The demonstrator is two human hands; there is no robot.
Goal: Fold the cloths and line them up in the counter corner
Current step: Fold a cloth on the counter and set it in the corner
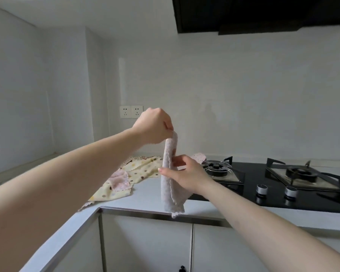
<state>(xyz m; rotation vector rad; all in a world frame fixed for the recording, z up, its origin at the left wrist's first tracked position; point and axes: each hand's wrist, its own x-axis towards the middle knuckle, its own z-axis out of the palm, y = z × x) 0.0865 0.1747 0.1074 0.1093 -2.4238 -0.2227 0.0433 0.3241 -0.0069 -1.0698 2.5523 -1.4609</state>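
pale pink cloth (170, 185), yellow polka-dot cloth (143, 169)

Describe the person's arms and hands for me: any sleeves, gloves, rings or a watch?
Both forearms are bare as far as the frame shows; no sleeve is in view on either. The left hand and the right hand are ungloved. No watch, bracelet or wristband shows on either wrist, and no ring on the fingers that can be seen. Some fingers are hidden, so rings there cannot be ruled out.
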